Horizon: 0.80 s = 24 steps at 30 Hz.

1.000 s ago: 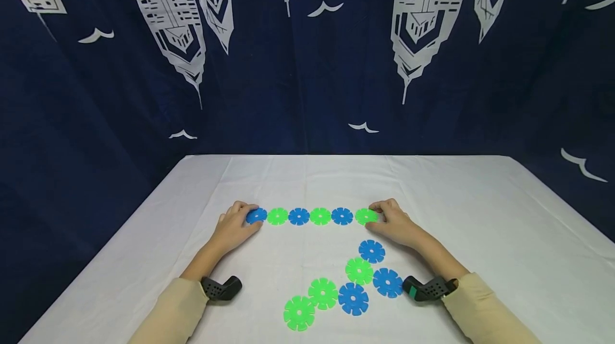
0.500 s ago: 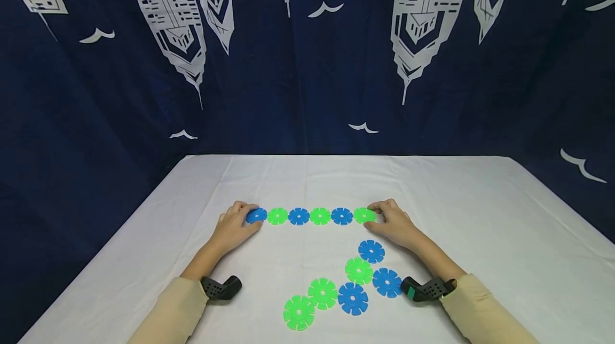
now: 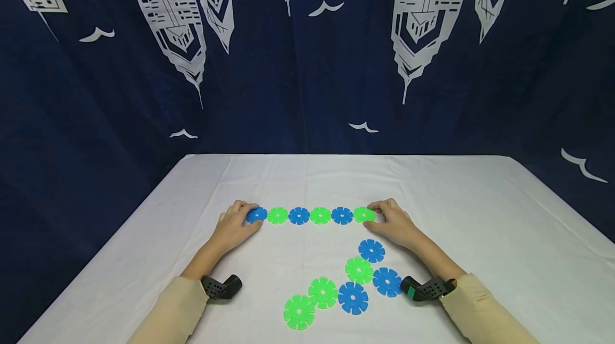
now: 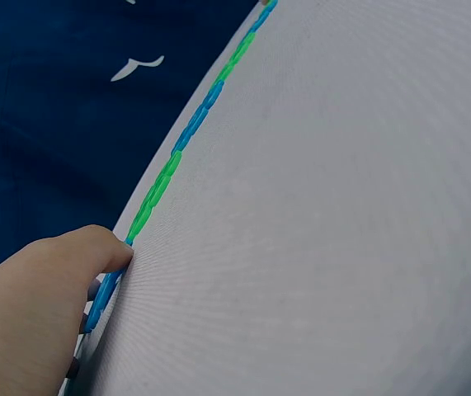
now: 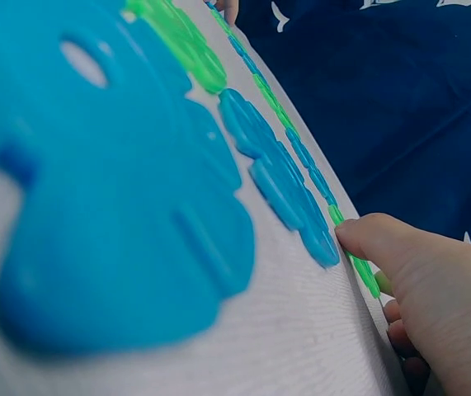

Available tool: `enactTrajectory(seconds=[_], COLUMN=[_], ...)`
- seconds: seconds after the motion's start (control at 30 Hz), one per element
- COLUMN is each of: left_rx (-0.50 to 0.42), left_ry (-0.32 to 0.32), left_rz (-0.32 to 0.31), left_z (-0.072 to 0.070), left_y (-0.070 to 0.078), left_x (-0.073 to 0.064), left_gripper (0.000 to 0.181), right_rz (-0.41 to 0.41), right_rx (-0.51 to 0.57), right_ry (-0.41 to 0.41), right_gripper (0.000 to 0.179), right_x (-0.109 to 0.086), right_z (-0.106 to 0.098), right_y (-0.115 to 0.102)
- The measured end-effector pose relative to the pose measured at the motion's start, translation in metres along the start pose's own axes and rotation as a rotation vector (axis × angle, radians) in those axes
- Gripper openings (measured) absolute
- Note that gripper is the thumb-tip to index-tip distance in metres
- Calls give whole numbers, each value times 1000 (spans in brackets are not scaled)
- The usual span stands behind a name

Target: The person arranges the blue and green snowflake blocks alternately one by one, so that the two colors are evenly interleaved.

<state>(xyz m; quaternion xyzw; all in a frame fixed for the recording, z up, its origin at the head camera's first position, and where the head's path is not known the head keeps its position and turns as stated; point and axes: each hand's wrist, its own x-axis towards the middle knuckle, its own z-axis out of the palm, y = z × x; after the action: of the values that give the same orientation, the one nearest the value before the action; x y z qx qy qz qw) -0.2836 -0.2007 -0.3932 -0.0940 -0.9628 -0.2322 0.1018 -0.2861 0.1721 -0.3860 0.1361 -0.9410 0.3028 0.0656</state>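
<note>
A straight row of notched plastic discs, alternating blue and green, lies flat across the white-covered table. At its left end my left hand (image 3: 231,231) holds a blue disc (image 3: 257,215) by the rim, thumb on the near side and fingers on the far side. My right hand (image 3: 395,224) holds the green disc (image 3: 363,215) at the right end the same way, its thumb (image 5: 367,233) showing in the right wrist view. Between them lie a green disc (image 3: 277,216), a blue disc (image 3: 299,216), another green disc (image 3: 320,216) and another blue disc (image 3: 342,216). Neighbouring discs look edge to edge.
Several loose discs lie nearer the front: a green one (image 3: 299,312) lowest, and a blue one (image 3: 387,282) close to the black band (image 3: 427,289) on my right wrist. A dark blue printed curtain (image 3: 307,93) hangs behind the table (image 3: 447,189).
My right hand has slid the end green disc slightly left, closing the small gap to the blue disc beside it. My left hand and the loose discs have stayed in place.
</note>
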Motion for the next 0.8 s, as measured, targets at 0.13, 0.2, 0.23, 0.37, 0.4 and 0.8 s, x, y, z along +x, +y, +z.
enactTrajectory(seconds=[0.13, 0.2, 0.23, 0.37, 0.4, 0.8], left_rx=[-3, -4, -4, -4, -3, -6], left_ry=[-1, -2, -2, -2, -1, -4], left_rz=[0, 0, 1, -2, -3, -7], left_z=[0, 0, 0, 0, 0, 0], left_y=[0, 0, 0, 0, 0, 2], left_x=[0, 0, 0, 0, 0, -1], left_gripper=[52, 52, 52, 52, 52, 52], right_rz=[-4, -3, 0, 17, 20, 23], right_rx=[-3, -2, -3, -13, -11, 175], right_ry=[5, 6, 6, -2, -6, -126], right_gripper=[47, 47, 48, 49, 50, 47], right_x=[0, 0, 0, 0, 0, 3], right_z=[0, 1, 1, 0, 0, -29], right_y=[1, 1, 1, -1, -2, -1])
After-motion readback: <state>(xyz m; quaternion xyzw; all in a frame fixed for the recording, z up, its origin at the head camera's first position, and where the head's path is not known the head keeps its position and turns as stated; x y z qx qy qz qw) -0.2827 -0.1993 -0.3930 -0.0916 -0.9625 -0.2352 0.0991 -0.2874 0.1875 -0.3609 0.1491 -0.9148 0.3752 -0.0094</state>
